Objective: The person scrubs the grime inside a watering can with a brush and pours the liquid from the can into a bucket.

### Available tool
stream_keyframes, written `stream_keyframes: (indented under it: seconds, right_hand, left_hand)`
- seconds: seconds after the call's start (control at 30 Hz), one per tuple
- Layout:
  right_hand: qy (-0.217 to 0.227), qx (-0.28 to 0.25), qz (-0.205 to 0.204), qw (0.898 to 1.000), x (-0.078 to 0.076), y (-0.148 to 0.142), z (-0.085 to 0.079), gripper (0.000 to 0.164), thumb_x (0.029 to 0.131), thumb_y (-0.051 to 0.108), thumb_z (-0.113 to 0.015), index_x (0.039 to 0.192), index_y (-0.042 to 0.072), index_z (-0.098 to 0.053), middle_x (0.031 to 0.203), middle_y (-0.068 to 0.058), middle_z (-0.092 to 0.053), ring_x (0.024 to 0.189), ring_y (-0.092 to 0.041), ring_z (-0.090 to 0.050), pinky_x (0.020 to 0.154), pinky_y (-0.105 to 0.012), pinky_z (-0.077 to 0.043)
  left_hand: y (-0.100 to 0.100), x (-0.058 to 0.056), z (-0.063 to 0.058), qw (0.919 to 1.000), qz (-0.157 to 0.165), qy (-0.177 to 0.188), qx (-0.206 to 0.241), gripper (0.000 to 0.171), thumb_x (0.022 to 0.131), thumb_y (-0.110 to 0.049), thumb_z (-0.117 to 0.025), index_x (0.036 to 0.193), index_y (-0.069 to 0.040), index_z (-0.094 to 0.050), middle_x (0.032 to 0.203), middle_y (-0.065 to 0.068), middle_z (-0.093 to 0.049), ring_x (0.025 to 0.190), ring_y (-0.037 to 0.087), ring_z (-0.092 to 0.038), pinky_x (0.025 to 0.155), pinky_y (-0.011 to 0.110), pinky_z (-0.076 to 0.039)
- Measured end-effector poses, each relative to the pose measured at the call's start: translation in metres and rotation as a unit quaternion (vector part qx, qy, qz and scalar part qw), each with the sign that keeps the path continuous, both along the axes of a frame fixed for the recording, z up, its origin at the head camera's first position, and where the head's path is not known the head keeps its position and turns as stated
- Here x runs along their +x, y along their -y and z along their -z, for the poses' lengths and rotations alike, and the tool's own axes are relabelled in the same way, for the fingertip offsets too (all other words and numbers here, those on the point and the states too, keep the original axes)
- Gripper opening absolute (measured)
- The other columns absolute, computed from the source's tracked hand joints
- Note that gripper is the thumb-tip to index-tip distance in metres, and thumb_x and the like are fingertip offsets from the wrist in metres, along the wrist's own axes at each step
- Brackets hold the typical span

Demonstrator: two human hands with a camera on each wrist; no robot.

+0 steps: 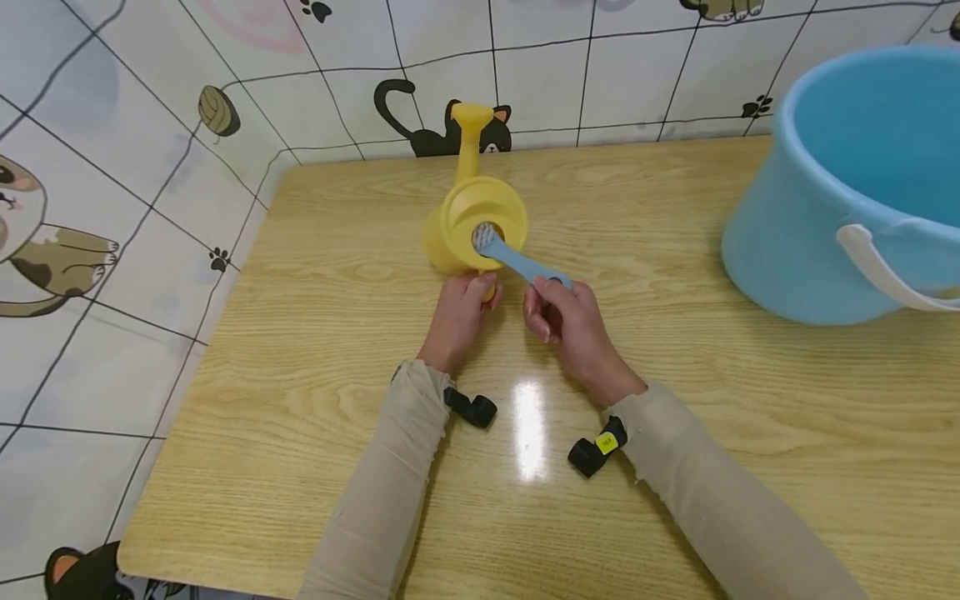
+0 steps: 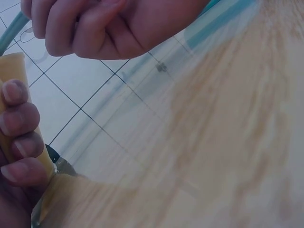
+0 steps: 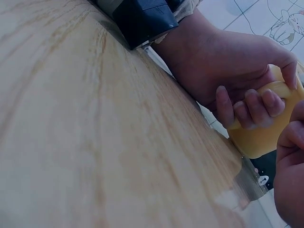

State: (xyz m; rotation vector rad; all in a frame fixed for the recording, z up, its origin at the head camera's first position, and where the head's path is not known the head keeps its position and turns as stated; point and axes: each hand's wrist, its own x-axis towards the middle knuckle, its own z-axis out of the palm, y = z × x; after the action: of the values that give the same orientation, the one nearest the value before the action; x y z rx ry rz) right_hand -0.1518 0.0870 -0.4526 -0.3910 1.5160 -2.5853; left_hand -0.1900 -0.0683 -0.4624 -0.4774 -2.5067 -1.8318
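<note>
A yellow toy watering can (image 1: 453,229) stands on the table, its spout pointing away toward the wall and its round top opening turned toward me. My left hand (image 1: 461,312) grips the can's handle; in the left wrist view its fingers (image 2: 21,121) curl around the yellow grip. My right hand (image 1: 573,321) pinches the handle of a light blue brush (image 1: 528,265). The brush's white bristle head sits at the can's opening. In the right wrist view, the can (image 3: 256,140) shows behind my left hand, and my right hand (image 3: 292,166) is partly cut off at the edge.
A large light blue bucket (image 1: 795,233) with a white handle (image 1: 877,271) stands on the right of the wooden table (image 1: 300,358). A tiled wall (image 1: 637,75) with cat drawings runs along the back and left. Black cameras are strapped to both wrists.
</note>
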Motion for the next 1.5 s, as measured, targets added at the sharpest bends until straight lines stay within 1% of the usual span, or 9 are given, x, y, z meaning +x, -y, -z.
stream_keyframes:
  seconds: [0.2,0.4,0.5,0.63,0.77,0.87,1.0,1.23,1.5]
  right_hand:
    - [0.002,-0.017,-0.009,1.000,0.000,0.000,0.000,0.033,0.093,0.015,-0.040,0.065,0.002,-0.051,0.048,-0.003,-0.039,0.041,-0.014,-0.033,0.041,-0.032,-0.012]
    - [0.011,0.005,-0.002,1.000,-0.001,0.000,-0.001,0.035,0.094,0.021,-0.042,0.067,0.002,-0.052,0.048,-0.003,-0.039,0.041,-0.013,-0.032,0.040,-0.032,-0.014]
    - [0.007,0.034,0.005,0.999,-0.001,0.000,-0.001,0.036,0.095,0.025,-0.043,0.069,0.002,-0.052,0.049,-0.003,-0.039,0.042,-0.013,-0.032,0.040,-0.033,-0.015]
    - [0.000,0.053,0.009,0.999,-0.001,0.000,-0.002,0.037,0.094,0.027,-0.043,0.069,0.001,-0.051,0.049,-0.004,-0.038,0.042,-0.014,-0.031,0.039,-0.033,-0.015]
    - [-0.001,-0.003,-0.006,1.000,0.000,0.000,-0.003,0.035,0.094,0.023,-0.043,0.067,0.003,-0.051,0.048,-0.003,-0.038,0.041,-0.014,-0.031,0.040,-0.032,-0.014]
    - [-0.002,-0.053,-0.026,0.998,0.000,-0.001,-0.003,0.036,0.095,0.020,-0.040,0.066,0.003,-0.050,0.048,-0.003,-0.038,0.040,-0.014,-0.030,0.040,-0.031,-0.013]
    - [-0.001,-0.074,-0.040,0.996,0.000,-0.002,-0.004,0.038,0.097,0.016,-0.034,0.063,0.003,-0.047,0.047,-0.004,-0.035,0.040,-0.015,-0.029,0.040,-0.032,-0.013]
    - [0.008,-0.056,-0.044,0.997,-0.001,-0.002,-0.005,0.034,0.093,0.015,-0.021,0.060,0.008,-0.027,0.049,-0.004,-0.026,0.042,-0.015,-0.026,0.042,-0.026,-0.021]
    - [0.008,-0.033,-0.051,0.998,-0.001,-0.001,-0.005,0.034,0.090,0.013,-0.020,0.058,0.010,-0.030,0.049,-0.001,-0.025,0.042,-0.013,-0.023,0.041,-0.026,-0.018]
  left_hand:
    - [-0.001,0.000,-0.002,0.9999,0.004,-0.004,-0.010,0.037,0.090,-0.026,-0.033,0.063,-0.007,-0.050,0.055,0.006,-0.040,0.048,0.019,-0.034,0.047,0.030,-0.030]
    - [0.000,0.001,-0.001,0.9999,0.010,0.010,0.000,0.039,0.089,-0.029,-0.041,0.063,-0.002,-0.050,0.056,0.008,-0.041,0.050,0.019,-0.035,0.049,0.028,-0.029]
    - [-0.001,0.001,0.000,0.9994,-0.003,0.035,0.004,0.039,0.088,-0.032,-0.048,0.061,-0.004,-0.047,0.055,0.006,-0.040,0.049,0.017,-0.034,0.047,0.028,-0.028]
    - [-0.002,-0.001,0.002,0.9982,-0.032,0.049,-0.016,0.038,0.084,-0.030,-0.054,0.057,-0.008,-0.041,0.051,0.000,-0.033,0.046,0.013,-0.032,0.043,0.026,-0.025]
    - [-0.003,-0.001,0.004,0.9975,-0.043,0.048,-0.030,0.038,0.082,-0.027,-0.056,0.055,-0.007,-0.038,0.049,-0.001,-0.030,0.045,0.011,-0.031,0.042,0.025,-0.024]
    - [-0.004,-0.002,0.007,0.9982,-0.036,0.045,-0.015,0.037,0.082,-0.025,-0.058,0.057,-0.006,-0.039,0.049,0.000,-0.030,0.046,0.012,-0.031,0.043,0.025,-0.025]
    - [-0.006,-0.002,0.008,0.9985,-0.034,0.042,-0.007,0.037,0.082,-0.026,-0.059,0.058,-0.006,-0.040,0.049,0.000,-0.030,0.046,0.013,-0.032,0.043,0.026,-0.026]
    - [-0.008,-0.002,0.006,0.9982,-0.042,0.025,-0.035,0.038,0.081,-0.026,-0.058,0.055,-0.007,-0.038,0.048,-0.003,-0.028,0.045,0.011,-0.031,0.044,0.025,-0.026]
    - [-0.007,-0.002,0.005,0.9967,-0.060,0.044,-0.031,0.036,0.079,-0.024,-0.058,0.054,-0.006,-0.039,0.047,-0.003,-0.029,0.044,0.010,-0.031,0.041,0.025,-0.024]
